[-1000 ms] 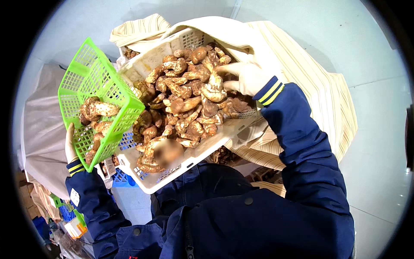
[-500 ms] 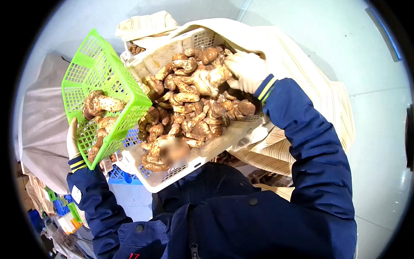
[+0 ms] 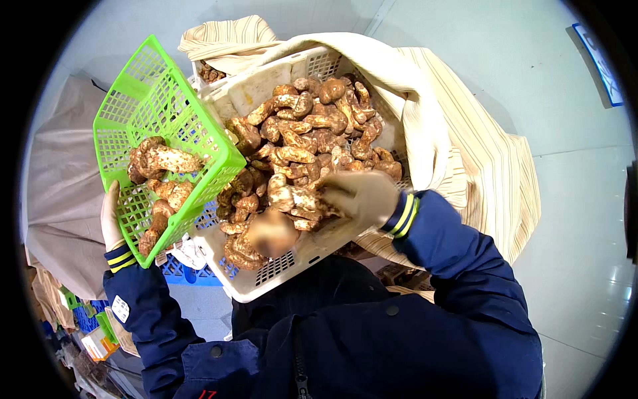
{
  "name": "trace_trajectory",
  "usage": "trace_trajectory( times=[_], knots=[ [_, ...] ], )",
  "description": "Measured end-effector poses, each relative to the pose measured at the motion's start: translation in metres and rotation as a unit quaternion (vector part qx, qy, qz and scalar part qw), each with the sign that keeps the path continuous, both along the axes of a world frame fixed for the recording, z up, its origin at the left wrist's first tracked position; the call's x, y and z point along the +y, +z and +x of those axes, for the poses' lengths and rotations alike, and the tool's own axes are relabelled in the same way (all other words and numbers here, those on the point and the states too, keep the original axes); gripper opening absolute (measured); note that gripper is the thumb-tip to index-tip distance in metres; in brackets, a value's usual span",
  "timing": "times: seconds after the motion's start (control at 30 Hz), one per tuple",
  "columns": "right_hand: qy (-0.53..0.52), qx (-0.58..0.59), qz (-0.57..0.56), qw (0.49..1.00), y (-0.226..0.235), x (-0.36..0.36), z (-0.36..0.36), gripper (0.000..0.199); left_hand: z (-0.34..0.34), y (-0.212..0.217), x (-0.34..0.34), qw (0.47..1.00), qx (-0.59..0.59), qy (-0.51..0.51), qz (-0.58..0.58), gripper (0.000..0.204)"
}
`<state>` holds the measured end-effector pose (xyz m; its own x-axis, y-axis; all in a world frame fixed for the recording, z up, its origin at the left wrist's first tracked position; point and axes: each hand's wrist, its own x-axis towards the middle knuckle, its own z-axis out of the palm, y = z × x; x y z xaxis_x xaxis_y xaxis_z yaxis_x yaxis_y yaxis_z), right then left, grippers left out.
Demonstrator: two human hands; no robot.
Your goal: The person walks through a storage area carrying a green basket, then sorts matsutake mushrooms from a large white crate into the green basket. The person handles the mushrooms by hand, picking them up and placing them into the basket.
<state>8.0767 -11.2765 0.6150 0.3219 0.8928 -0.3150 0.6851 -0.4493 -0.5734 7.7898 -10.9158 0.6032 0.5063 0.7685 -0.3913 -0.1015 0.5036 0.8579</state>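
My left hand (image 3: 111, 216), in a pale glove, grips the outer side of a tilted green plastic basket (image 3: 220, 161), its fingers partly hidden behind it. Inside lie a few thick-stemmed brown mushrooms (image 3: 169, 159). To the right, a white plastic crate (image 3: 256, 289) holds a heap of similar mushrooms (image 3: 325, 123), dirt-flecked with brown caps and pale stems. Over the crate's near right part, my gloved right hand (image 3: 362, 196) is closed on a stout mushroom (image 3: 296, 198); its fingers are smeared by motion. A blurred pale round shape (image 3: 272, 233) shows at the near end of the heap.
Striped cream cloth (image 3: 492, 159) drapes over the crate's far and right sides. Another container with mushrooms (image 3: 211, 73) peeks out behind. A blue crate (image 3: 189, 272) sits below the basket, and a grey cover (image 3: 63, 199) hangs at the left.
My right hand has come nearer to my body from the crate's far right side, bringing the stout mushroom with it. The green basket has shifted slightly, still in my left hand.
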Motion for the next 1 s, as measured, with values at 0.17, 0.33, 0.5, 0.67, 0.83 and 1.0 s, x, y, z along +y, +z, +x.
trace_trajectory(
  times=[0.17, 0.33, 0.5, 0.67, 0.83, 1.0],
  knots=[
    [-0.02, -0.373, -0.025, 0.927, -0.007, -0.007, 0.082, 0.031, 0.0, -0.001, 0.006, 1.0, -0.001, -0.01, 0.023, 0.034],
    [0.128, -0.453, -0.169, 0.866, -0.037, 0.016, 0.107, 0.025, 0.008, 0.004, -0.004, 1.0, -0.007, 0.021, 0.014, 0.034],
    [0.167, -0.476, -0.15, 0.85, -0.047, 0.007, 0.116, 0.02, 0.009, 0.004, -0.005, 1.0, -0.001, 0.021, 0.012, 0.034],
    [0.111, -0.418, 0.015, 0.902, 0.012, -0.006, 0.087, 0.026, 0.006, -0.007, 0.004, 0.999, -0.007, 0.029, 0.02, 0.034],
    [0.117, -0.364, 0.203, 0.901, 0.037, -0.014, 0.059, 0.036, 0.003, -0.001, 0.001, 0.999, -0.004, 0.02, 0.041, 0.033],
    [0.075, -0.331, 0.252, 0.906, 0.039, -0.022, 0.044, 0.039, 0.011, 0.004, -0.005, 0.999, -0.026, 0.007, 0.033, 0.032]
  ],
)
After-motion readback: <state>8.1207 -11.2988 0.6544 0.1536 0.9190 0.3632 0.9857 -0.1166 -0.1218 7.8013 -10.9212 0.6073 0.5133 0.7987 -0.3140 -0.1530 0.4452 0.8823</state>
